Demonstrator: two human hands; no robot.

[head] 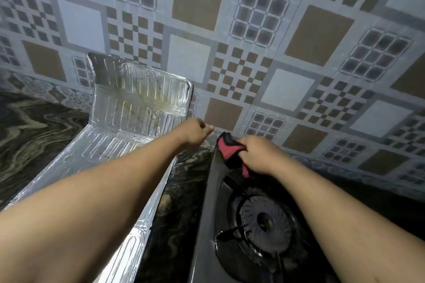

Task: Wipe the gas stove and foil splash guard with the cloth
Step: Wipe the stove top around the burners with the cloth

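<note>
Two bare arms reach forward over a dark counter [34, 126] with wavy, swirly marks. There are two hands, one cloth, one stove and one foil guard.

The right hand [259, 154] is at the back left corner of the gas stove [207, 236]. Its fingers are closed tight around the cloth [230, 148]. The cloth is pink with dark edges. It is bunched up, and one end sticks out toward the wall while a thin pink end hangs down below the hand. The cloth sits right at the stove's back edge, close to the wall.

The left hand [195, 132] is stretched out beside it, just left of the cloth and not touching it. Its fingers are curled in, like a loose fist, and it holds nothing that can be seen. It is at the far right corner of the foil splash guard [128, 108].

The foil splash guard is shiny silver with ridges pressed into it. It lies left of the stove. Its back part bends up and leans on the wall. It has yellow-brown stains and dark specks near the bend. The left arm crosses over its front part.

The stove is grey and dark. One burner [264, 225] can be seen, round with a hole in its middle, and black metal bars sit around it.

The wall [253, 53] behind is covered in squares, brown ones, white ones and checkered ones.
</note>
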